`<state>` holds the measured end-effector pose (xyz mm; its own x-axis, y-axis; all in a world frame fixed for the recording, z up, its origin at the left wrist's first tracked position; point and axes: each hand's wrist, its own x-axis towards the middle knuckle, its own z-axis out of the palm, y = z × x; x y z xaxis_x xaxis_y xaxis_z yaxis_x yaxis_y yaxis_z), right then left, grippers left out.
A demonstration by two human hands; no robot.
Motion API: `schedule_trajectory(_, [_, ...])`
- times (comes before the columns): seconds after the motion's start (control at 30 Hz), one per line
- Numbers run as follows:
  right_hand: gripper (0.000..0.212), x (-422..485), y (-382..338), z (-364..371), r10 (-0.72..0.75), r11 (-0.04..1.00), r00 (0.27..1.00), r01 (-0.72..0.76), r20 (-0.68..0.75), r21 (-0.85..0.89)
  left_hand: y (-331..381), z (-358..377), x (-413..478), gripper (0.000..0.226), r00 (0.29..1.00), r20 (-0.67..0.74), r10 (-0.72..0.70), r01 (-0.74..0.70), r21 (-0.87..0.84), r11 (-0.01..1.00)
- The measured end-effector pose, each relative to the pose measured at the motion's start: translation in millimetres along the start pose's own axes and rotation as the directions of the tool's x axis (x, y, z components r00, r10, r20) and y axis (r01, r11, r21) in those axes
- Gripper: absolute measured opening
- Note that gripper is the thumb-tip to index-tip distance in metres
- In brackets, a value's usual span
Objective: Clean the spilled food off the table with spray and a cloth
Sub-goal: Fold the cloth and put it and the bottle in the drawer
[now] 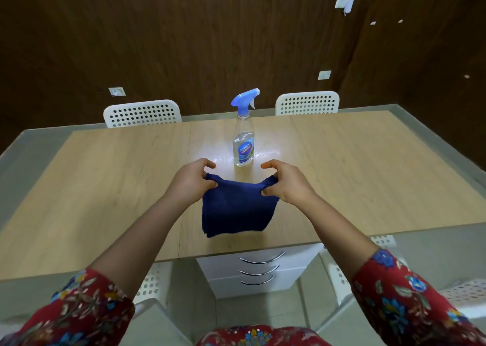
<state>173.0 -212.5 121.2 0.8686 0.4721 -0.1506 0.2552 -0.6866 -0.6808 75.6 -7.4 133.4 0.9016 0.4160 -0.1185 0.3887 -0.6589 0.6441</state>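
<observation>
My left hand [190,181] and right hand [285,184] each pinch a top corner of the dark blue folded cloth [236,209], hanging near the wooden table's [368,175] front edge; the clear, blue-triggered spray bottle [243,140] stands just behind it.

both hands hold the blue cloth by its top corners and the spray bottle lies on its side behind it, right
Not quite. The head view shows the spray bottle standing upright on the table, not on its side. The rest holds: left hand and right hand each pinch a top corner of the blue cloth.
</observation>
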Motion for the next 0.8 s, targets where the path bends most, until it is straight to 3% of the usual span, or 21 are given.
schedule_trajectory(0.1, [0.045,9,-5,-7,0.068,0.998,0.99,-0.066,-0.127,0.018,0,-5,11,0.032,0.999,-0.01,-0.05,0.049,-0.011,0.999])
schedule_trajectory(0.2, [0.03,17,-9,-14,0.104,0.988,0.993,-0.097,-0.048,0.119,6,-14,17,0.018,0.999,0.033,-0.035,0.035,-0.011,0.999])
schedule_trajectory(0.33, [0.019,20,-10,-14,0.058,0.975,0.998,-0.061,-0.02,-0.213,14,-16,17,0.021,0.996,0.086,0.01,-0.018,0.097,0.995])
schedule_trajectory(0.43, [0.01,21,-4,-20,-0.017,0.961,0.999,0.025,0.031,-0.276,15,-17,14,0.013,0.998,0.067,0.003,-0.019,0.227,0.974])
schedule_trajectory(0.5, [0.011,21,-3,-37,-0.028,0.993,0.984,0.047,0.177,-0.106,15,-27,14,0.015,0.984,0.174,-0.039,0.015,0.135,0.991])
schedule_trajectory(0.57, [0.022,18,-7,-55,-0.02,0.979,0.953,-0.043,0.302,0.201,18,-44,15,0.022,0.955,0.29,-0.061,0.095,-0.106,0.99])
schedule_trajectory(0.6, [0.029,17,-7,-59,-0.038,0.908,0.943,-0.105,0.329,0.406,19,-49,14,0.028,0.95,0.306,-0.058,0.147,-0.276,0.95])
schedule_trajectory(0.63, [0.035,16,-5,-57,-0.052,0.751,0.936,-0.194,0.349,0.632,19,-50,14,0.038,0.949,0.31,-0.057,0.205,-0.468,0.859])
schedule_trajectory(0.67, [0.045,13,0,-49,-0.065,0.512,0.917,-0.307,0.393,0.802,15,-46,16,0.049,0.939,0.338,-0.062,0.276,-0.632,0.724])
schedule_trajectory(0.7, [0.059,9,9,-35,-0.08,0.283,0.89,-0.411,0.449,0.867,8,-36,16,0.059,0.915,0.4,-0.059,0.358,-0.733,0.579])
schedule_trajectory(0.73, [0.072,1,20,-17,-0.084,0.142,0.858,-0.493,0.506,0.859,0,-21,13,0.068,0.874,0.483,-0.052,0.45,-0.764,0.462])
schedule_trajectory(0.8, [0.086,-19,42,21,-0.004,0.097,0.802,-0.594,0.597,0.799,-22,13,0,0.081,0.783,0.616,-0.087,0.6,-0.712,0.365])
